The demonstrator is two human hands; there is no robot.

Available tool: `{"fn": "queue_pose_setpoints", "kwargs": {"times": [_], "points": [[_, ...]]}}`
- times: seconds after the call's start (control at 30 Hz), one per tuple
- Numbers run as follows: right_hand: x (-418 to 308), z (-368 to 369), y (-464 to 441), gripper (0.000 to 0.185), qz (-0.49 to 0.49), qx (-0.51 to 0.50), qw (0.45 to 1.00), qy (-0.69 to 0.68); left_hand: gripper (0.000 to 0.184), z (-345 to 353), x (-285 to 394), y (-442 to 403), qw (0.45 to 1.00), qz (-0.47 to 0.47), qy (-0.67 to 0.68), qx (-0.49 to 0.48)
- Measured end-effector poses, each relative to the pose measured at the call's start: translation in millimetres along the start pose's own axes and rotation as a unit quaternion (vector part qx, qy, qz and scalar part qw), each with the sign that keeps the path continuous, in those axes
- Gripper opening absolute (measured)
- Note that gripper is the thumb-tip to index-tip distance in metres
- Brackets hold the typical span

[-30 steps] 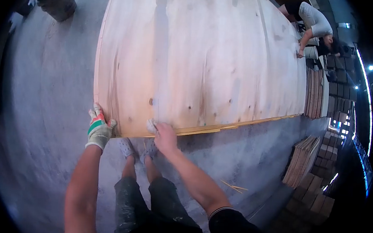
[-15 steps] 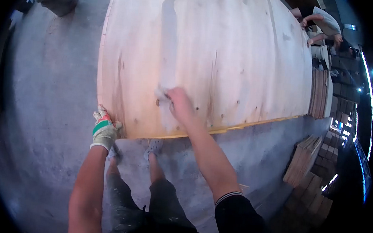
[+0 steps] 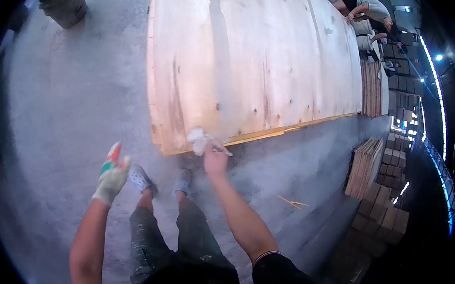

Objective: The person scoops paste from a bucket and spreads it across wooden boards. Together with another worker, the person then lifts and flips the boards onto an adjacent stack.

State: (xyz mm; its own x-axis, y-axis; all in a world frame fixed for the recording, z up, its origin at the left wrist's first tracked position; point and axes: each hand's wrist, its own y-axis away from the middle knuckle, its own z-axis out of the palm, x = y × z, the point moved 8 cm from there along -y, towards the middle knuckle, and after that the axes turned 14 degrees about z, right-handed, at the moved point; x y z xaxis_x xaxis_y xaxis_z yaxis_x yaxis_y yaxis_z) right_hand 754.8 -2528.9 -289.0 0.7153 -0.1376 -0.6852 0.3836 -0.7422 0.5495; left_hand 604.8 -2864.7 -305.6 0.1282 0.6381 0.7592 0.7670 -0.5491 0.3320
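A large pale plywood sheet (image 3: 242,65) lies on top of a stack, with brown streaks, knots and a greyish band along it. At its near edge, my bare right hand (image 3: 216,161) is closed around what looks like a putty knife (image 3: 198,139), its whitish end blurred and a thin part sticking out to the right. My left hand (image 3: 113,176), in a white glove with green and orange patches, is held over the floor left of the sheet's near corner. Its fingers are stretched out, touching nothing.
A dirty bucket (image 3: 66,4) stands on the concrete floor (image 3: 74,96) at upper left. Another person (image 3: 368,7) bends over the sheet's far right end. Board stacks (image 3: 364,166) stand on the right, and thin yellow strips (image 3: 292,202) lie on the floor.
My left hand has let go of the sheet's corner and moved down and left. My right hand has drawn the putty knife back to the near edge. The view has shifted.
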Motion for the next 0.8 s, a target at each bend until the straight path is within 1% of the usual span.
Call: {"fn": "queue_pose_setpoints", "kwargs": {"times": [0.03, 0.07, 0.13, 0.17, 0.2, 0.23, 0.27, 0.33, 0.4, 0.43, 0.47, 0.5, 0.53, 0.57, 0.6, 0.63, 0.67, 0.7, 0.73, 0.77, 0.8], "points": [[8.9, 13.3, -12.9, 0.022, -0.002, -0.003, 1.0, -0.008, 0.063, -11.6, -71.9, 42.4, 0.988, -0.076, 0.124, 0.059], [27.0, 28.8, -38.2, 0.021, -0.033, -0.005, 0.998, 0.062, 0.062, -32.5, -108.4, 78.7, 0.974, -0.122, 0.164, 0.096], [27.4, 45.6, -71.2, 0.02, 0.042, 0.061, 0.988, 0.136, 0.06, -67.1, -159.7, 153.9, 0.942, -0.221, 0.214, 0.136], [20.2, 48.3, -81.7, 0.022, 0.143, 0.121, 0.973, 0.137, 0.059, -78.5, -184.5, 188.2, 0.927, -0.269, 0.219, 0.146], [14.6, 47.7, -80.5, 0.022, 0.151, 0.132, 0.971, 0.128, 0.059, -85.6, -243.9, 232.6, 0.935, -0.26, 0.171, 0.171], [-22.4, 59.0, -75.7, 0.025, -0.048, 0.104, 0.978, 0.175, 0.059, -94.3, -272.8, 268.0, 0.94, -0.284, 0.128, 0.141], [-48.5, 70.3, -57.8, 0.028, -0.241, 0.073, 0.943, 0.218, 0.06, -105.4, -289.9, 289.1, 0.942, -0.306, 0.083, 0.111], [-30.1, 77.4, -28.4, 0.024, -0.279, -0.046, 0.913, 0.292, 0.058, -107.2, -280.0, 295.8, 0.925, -0.356, 0.105, 0.083], [-15.1, 72.9, 1.6, 0.024, -0.276, -0.086, 0.93, 0.226, 0.055, -93.0, -236.8, 256.5, 0.903, -0.409, 0.132, -0.01], [-3.6, 64.5, 12.1, 0.022, -0.217, -0.059, 0.96, 0.168, 0.055, -88.6, -238.4, 231.4, 0.912, -0.39, 0.123, -0.021], [6.7, 57.5, 18.0, 0.021, -0.157, -0.033, 0.981, 0.105, 0.049, -76.7, -248.1, 205.9, 0.935, -0.322, 0.149, 0.012], [5.1, 50.5, 23.9, 0.021, -0.149, -0.017, 0.984, 0.094, 0.043, -80.8, -232.7, 176.9, 0.949, -0.258, 0.176, 0.042], [13.1, 29.5, 25.4, 0.022, -0.09, 0.051, 0.995, 0.014, 0.043, -87.3, -226.8, 151.8, 0.954, -0.249, 0.164, 0.031], [22.4, 8.4, 29.9, 0.024, -0.026, 0.118, 0.99, -0.067, 0.042, -94.5, -180.4, 108.3, 0.962, -0.208, 0.178, 0.011], [19.0, -12.5, 35.1, 0.026, 0.103, 0.146, 0.979, -0.093, 0.042, -105.8, -144.2, 74.6, 0.967, -0.168, 0.19, -0.011], [21.9, -33.3, 25.8, 0.028, 0.153, 0.187, 0.962, -0.13, 0.042, -119.4, -134.3, 52.0, 0.97, -0.162, 0.179, -0.023], [24.8, -53.5, 18.0, 0.029, 0.198, 0.229, 0.938, -0.171, 0.046, -124.7, -129.4, 28.7, 0.957, -0.188, 0.219, -0.016], [44.2, -64.9, 4.4, 0.029, 0.171, 0.286, 0.917, -0.22, 0.05, -133.1, -126.5, 12.4, 0.942, -0.218, 0.254, -0.008], [68.3, -71.5, -19.5, 0.029, 0.124, 0.32, 0.912, -0.223, 0.049, -145.1, -122.2, -3.3, 0.943, -0.233, 0.234, -0.022], [81.6, -79.8, -49.4, 0.027, 0.134, 0.326, 0.886, -0.301, 0.049, -155.1, -102.6, -20.0, 0.946, -0.233, 0.221, -0.03], [93.9, -88.0, -78.4, 0.026, 0.14, 0.336, 0.852, -0.377, 0.048, -163.8, -80.5, -29.4, 0.943, -0.276, 0.178, -0.046]]}}
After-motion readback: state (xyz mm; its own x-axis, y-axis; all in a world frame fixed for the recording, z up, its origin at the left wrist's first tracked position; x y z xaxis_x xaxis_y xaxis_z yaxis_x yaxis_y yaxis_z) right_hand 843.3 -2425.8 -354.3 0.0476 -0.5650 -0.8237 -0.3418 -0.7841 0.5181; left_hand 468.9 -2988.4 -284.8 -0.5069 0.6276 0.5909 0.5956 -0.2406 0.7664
